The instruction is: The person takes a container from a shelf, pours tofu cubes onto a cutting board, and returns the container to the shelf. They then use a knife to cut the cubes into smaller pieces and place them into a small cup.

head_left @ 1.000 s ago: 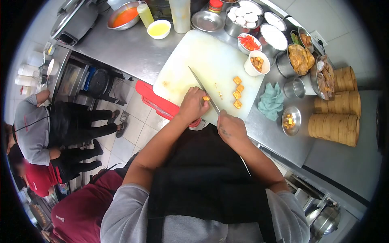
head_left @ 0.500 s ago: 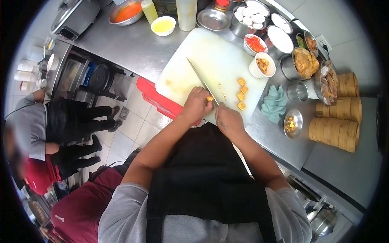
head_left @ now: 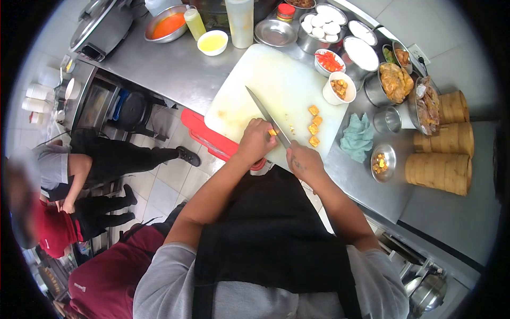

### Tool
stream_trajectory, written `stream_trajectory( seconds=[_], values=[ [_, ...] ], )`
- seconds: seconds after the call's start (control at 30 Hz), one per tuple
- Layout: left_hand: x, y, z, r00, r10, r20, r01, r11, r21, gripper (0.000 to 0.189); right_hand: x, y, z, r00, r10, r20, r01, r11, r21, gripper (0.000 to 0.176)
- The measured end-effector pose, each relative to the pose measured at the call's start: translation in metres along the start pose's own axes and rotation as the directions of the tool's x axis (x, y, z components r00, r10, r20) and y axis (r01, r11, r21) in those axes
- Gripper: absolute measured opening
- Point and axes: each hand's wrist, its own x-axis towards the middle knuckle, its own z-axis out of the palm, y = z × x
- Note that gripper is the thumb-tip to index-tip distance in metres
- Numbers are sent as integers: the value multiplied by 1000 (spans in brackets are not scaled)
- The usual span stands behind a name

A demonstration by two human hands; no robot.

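Note:
My left hand [head_left: 256,139] rests at the near edge of the white cutting board [head_left: 234,95], thumb and fingers closed on a small golden piece of fried tofu [head_left: 273,132]. My right hand [head_left: 305,161] grips the handle of a kitchen knife [head_left: 264,110]. Its long blade slants across the board just beside the held piece, tip pointing away to the left. Small crumbs lie to the right of the blade. Farther right, several fried tofu cubes [head_left: 314,129] form a short row. A white cup [head_left: 333,96] with more browned pieces stands at the board's right corner.
A teal cloth [head_left: 356,139] and a steel bowl of cut pieces [head_left: 390,170] lie right of the board. Bamboo steamers [head_left: 438,173] stand beyond. Bowls, eggs [head_left: 319,26] and a bottle [head_left: 241,26] line the back. Co-workers stand left; a red container [head_left: 204,133] sits below the board.
My right hand and the knife have shifted slightly right and toward my body. My left hand still holds the piece. A co-worker at left has moved a leg and an arm.

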Motion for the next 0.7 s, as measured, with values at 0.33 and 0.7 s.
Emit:
stream_trajectory(
  seconds=[0.33, 0.7],
  values=[
    [24, 9, -35, 968, 23, 250, -16, 999, -28, 32, -37, 8, -48, 977, 211, -42, -205, 972, 118, 28],
    [14, 14, -7, 952, 54, 301, -88, 991, 101, 31, -71, 24, -40, 964, 265, 27, -267, 958, 109, 28]
  ],
)
